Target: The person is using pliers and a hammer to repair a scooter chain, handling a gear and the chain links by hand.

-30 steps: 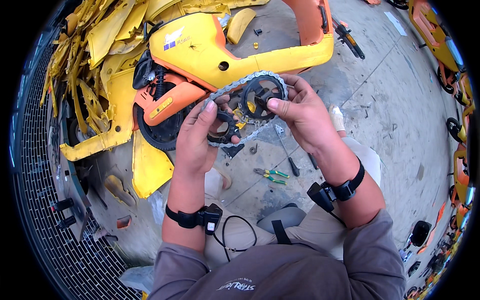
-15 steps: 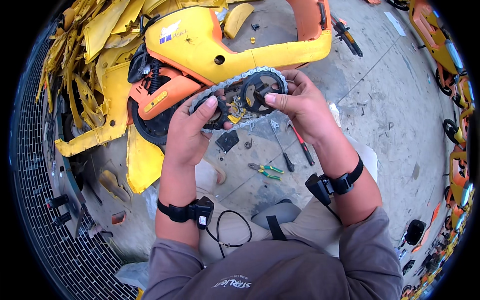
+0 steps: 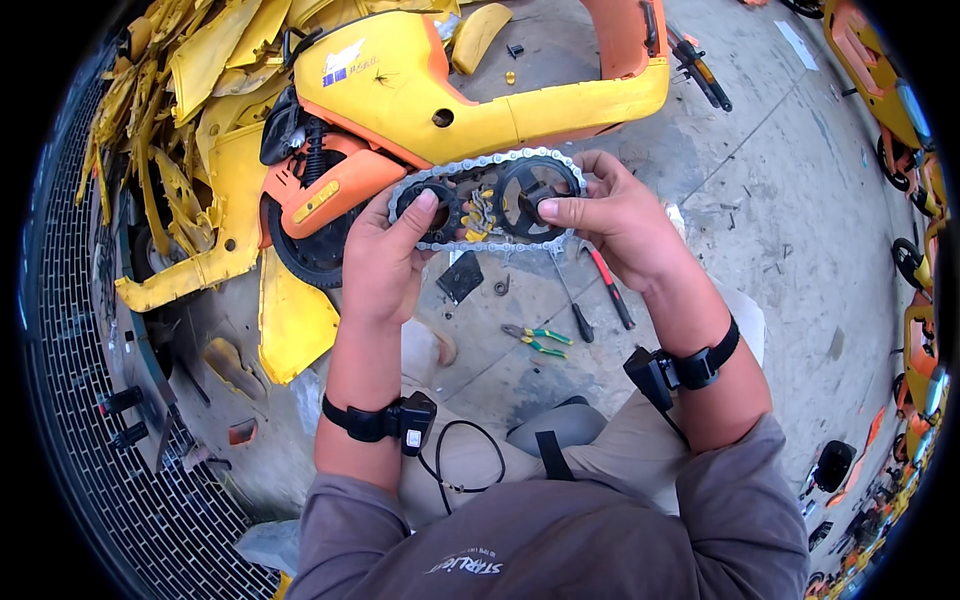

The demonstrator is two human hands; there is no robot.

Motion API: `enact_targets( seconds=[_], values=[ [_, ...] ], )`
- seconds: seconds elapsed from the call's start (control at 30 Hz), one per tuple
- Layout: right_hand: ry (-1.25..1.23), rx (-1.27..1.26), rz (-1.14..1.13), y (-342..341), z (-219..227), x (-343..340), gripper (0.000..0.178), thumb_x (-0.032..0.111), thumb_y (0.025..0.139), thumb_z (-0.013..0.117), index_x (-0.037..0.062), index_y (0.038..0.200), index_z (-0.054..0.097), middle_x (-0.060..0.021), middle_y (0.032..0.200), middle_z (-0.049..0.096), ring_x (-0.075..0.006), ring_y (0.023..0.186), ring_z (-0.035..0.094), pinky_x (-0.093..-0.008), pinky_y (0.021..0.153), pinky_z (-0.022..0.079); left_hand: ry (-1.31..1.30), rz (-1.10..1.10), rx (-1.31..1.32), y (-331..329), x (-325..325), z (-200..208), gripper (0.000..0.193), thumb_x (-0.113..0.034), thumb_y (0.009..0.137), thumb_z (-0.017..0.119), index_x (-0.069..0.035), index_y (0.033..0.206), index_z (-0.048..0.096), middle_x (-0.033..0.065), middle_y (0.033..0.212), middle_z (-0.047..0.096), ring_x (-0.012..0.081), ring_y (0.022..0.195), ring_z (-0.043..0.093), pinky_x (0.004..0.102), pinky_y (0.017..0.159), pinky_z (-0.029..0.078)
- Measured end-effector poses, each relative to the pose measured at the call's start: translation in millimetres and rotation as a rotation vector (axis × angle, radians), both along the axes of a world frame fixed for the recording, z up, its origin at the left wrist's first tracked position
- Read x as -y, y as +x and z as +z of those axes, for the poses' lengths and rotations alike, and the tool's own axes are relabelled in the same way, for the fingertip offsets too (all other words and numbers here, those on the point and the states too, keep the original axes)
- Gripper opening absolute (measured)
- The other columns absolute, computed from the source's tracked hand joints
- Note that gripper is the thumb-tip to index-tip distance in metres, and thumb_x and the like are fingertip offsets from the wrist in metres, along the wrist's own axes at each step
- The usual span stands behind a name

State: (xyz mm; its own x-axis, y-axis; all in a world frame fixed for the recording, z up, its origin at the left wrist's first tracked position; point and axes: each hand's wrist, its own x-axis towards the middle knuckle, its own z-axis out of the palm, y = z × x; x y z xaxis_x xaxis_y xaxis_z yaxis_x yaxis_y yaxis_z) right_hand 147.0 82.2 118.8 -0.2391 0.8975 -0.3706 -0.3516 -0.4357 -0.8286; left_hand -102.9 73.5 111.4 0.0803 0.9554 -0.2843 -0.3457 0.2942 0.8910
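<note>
A silver chain [image 3: 490, 159] loops around two dark sprockets, held up in front of me. My left hand [image 3: 384, 250] is closed on the smaller sprocket [image 3: 447, 214] at the left end, its thumb lying over the face. At the opposite end, my right hand [image 3: 622, 222] pinches the larger spoked sprocket [image 3: 530, 168], thumb near its hub. Both long runs of the chain stretch between the wheels, nearly level. My fingers behind the sprockets are mostly hidden. Beyond the chain lies a yellow and orange scooter body [image 3: 400, 75].
Below my hands on the concrete lie green-handled pliers [image 3: 537, 340], a screwdriver [image 3: 581, 322], a red-handled tool [image 3: 613, 290] and a black plate [image 3: 461, 277]. Broken yellow panels [image 3: 215, 75] pile up at far left. More scooters [image 3: 905, 255] line the right side.
The chain and sprockets have turned from a slant to nearly level, the right end coming down. Both hands keep their hold.
</note>
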Motion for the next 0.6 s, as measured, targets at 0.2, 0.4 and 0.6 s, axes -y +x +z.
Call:
enact_targets(
  seconds=[0.2,0.4,0.6],
  values=[
    [0.076,0.093,0.006,8.5,-1.0,-1.7,0.068,0.001,0.080,0.082,-0.0037,0.134,0.041,-0.0157,0.118,0.067,-0.0219,0.109,0.066,-0.0364,0.098,0.052,0.051,0.079,-0.166,7.2,-0.5,-5.1,0.034,-0.016,0.098,0.071,0.004,0.125,0.063,0.0079,0.109,0.071,0.0137,0.094,0.069,0.0276,0.082,0.055],
    [0.123,0.154,0.026,15.3,12.4,0.1,0.064,0.000,0.079,0.082,-0.0010,0.132,0.047,-0.0134,0.113,0.070,-0.0202,0.105,0.067,-0.0356,0.097,0.052,0.106,0.070,-0.144,17.0,-1.7,-0.6,0.036,-0.015,0.098,0.070,0.007,0.125,0.060,0.0095,0.109,0.070,0.0157,0.099,0.068,0.0300,0.090,0.053],
    [0.183,0.254,0.064,23.5,13.9,1.0,0.063,-0.002,0.080,0.081,0.0018,0.135,0.050,-0.0104,0.113,0.070,-0.0185,0.106,0.067,-0.0344,0.096,0.054,0.039,0.054,0.082,16.6,-3.2,-2.6,0.038,-0.008,0.097,0.068,0.004,0.130,0.052,0.0107,0.112,0.069,0.0191,0.103,0.069,0.0324,0.093,0.054]
  ],
)
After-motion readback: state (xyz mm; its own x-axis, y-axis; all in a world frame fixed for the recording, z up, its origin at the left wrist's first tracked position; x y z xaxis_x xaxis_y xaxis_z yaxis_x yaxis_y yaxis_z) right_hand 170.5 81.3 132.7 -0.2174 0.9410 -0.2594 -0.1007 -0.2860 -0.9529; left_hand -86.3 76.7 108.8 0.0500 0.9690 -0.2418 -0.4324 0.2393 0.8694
